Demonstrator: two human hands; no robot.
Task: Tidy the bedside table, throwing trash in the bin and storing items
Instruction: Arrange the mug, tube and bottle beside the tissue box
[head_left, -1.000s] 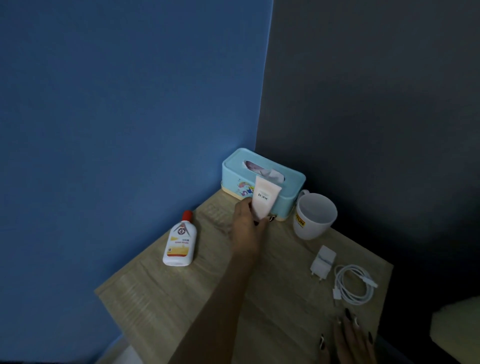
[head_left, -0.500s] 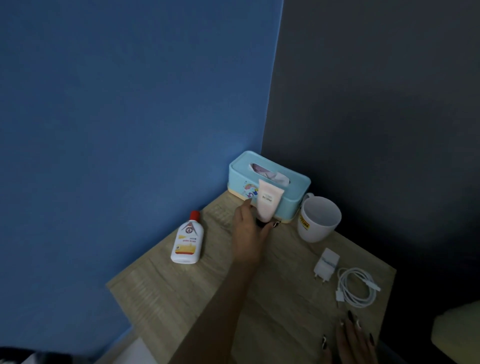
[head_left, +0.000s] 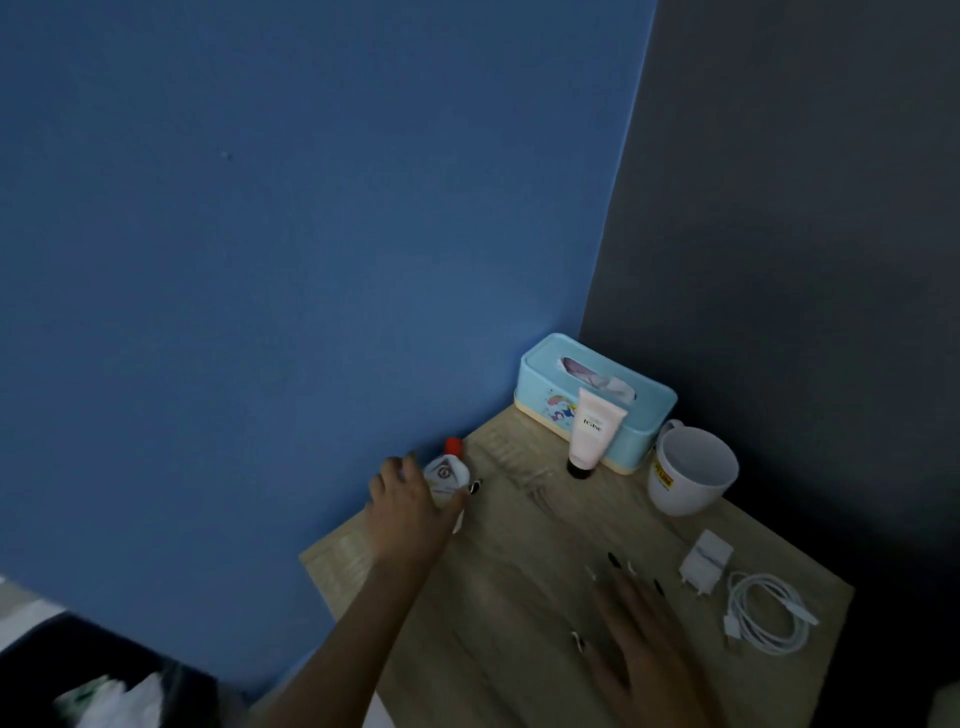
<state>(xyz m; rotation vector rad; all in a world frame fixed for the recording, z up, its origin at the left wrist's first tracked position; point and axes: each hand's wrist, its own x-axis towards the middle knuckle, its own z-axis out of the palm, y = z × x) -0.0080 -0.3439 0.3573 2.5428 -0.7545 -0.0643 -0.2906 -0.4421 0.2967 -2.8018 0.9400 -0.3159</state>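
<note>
While the left hand (head_left: 410, 506) is spreading over the small white plastic bottle with the red cap (head_left: 448, 475), that bottle is lying flat near the left edge of the pale wooden desk (head_left: 519, 597), its cap pointing toward the blue wall. The fingers (head_left: 387, 475) are curving loosely around the bottle's body, with the thumb reaching along its right side; they are partly open, and whether they are already pressing on it I cannot tell through the motion blur. The right hand (head_left: 631, 639) is hovering flat and open over the desk's near right part, holding nothing.

The bottle is looking light and fairly stiff, with a smooth, probably slippery skin, so taking it across the broad middle of the body, not by the narrow cap end, is likely the safest hold. A squeeze should stay gentle in case the cap is loose.

Toward the far corner, a pink squeeze tube with a black cap (head_left: 592, 434) is standing cap-down against a light blue tissue box (head_left: 644, 415). Beside the box a white ceramic mug (head_left: 691, 470) is sitting upright, and near the right edge a white charger plug (head_left: 704, 564) and a coiled white cable (head_left: 769, 616) are lying just apart.
</note>
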